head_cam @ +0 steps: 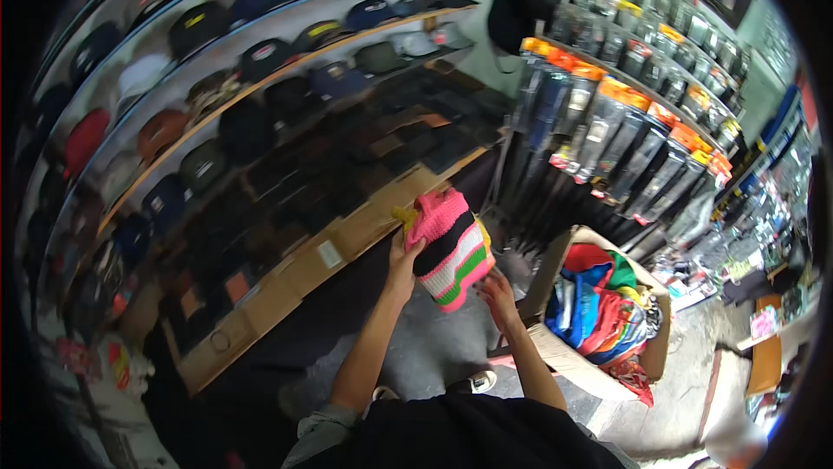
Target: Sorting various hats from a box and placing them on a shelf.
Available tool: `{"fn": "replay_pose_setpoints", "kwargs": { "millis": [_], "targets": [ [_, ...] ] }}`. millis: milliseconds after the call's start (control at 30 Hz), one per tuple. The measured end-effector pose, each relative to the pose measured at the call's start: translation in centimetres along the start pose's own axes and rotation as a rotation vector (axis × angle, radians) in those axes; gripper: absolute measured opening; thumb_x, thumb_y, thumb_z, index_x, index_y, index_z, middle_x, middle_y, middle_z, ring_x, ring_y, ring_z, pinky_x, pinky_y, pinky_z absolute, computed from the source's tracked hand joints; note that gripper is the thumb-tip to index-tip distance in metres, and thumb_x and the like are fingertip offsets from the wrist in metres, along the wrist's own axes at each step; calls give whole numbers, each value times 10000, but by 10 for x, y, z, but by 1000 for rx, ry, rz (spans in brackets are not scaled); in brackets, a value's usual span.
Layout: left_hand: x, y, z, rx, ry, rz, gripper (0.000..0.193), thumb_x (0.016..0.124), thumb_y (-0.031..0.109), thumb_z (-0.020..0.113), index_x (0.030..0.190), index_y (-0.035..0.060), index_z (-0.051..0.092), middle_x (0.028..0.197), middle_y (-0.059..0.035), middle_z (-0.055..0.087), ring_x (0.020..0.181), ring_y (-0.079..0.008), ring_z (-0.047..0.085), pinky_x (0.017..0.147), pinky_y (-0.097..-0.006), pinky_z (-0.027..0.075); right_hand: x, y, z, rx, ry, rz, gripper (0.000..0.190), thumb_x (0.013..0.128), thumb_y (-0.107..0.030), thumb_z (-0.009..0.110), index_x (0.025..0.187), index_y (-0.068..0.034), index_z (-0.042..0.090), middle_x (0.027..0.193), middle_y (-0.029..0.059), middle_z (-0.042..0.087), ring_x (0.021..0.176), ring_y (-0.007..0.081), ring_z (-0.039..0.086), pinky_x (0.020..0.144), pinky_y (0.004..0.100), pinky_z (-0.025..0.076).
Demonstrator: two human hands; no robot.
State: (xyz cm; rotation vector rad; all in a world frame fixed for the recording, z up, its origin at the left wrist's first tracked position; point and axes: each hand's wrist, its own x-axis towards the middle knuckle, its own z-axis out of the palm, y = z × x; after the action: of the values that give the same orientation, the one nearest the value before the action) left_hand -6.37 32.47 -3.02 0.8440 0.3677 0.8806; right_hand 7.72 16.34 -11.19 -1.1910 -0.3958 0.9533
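Note:
A knitted piece (449,259) with pink, black, white and green stripes is held up in front of me, above the floor. My left hand (405,264) grips it by its left edge, thumb lying on the front. Yellow knit (405,214) shows behind it at the left, and a bit of yellow and orange pokes out along its right side. My right hand (498,300) is at the lower right edge of the knit, fingers curled towards it. Blur hides whether those fingers pinch the fabric.
An open cardboard box (543,332) full of colourful cloth stands at my right. Ahead, a display counter edged with cardboard (332,244) holds dark wallet-like goods. Shelves of caps (198,26) rise at the left. Packaged goods (592,124) hang at the right.

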Motion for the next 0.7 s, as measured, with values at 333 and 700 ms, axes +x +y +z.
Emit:
{"fn": "replay_pose_setpoints", "kwargs": {
  "millis": [333,700],
  "targets": [
    [-127,150,-161,463,289,227,439,773,-15,546,1186,5,398,1164,-76,483,1082,-155,458,930,-268,349,-14,19,235,-395,-470,-145,553,852,-325,519,1276,-48,298,1244,129,398,1129,205,393,954,302,290],
    [-236,250,-277,536,701,432,370,770,22,562,1122,-1,451,1059,-63,533,1005,-135,498,880,-252,373,-47,102,444,-377,-1074,31,718,733,-244,686,1279,-32,271,1161,107,437,1014,181,447,868,320,384]
  ]
}}
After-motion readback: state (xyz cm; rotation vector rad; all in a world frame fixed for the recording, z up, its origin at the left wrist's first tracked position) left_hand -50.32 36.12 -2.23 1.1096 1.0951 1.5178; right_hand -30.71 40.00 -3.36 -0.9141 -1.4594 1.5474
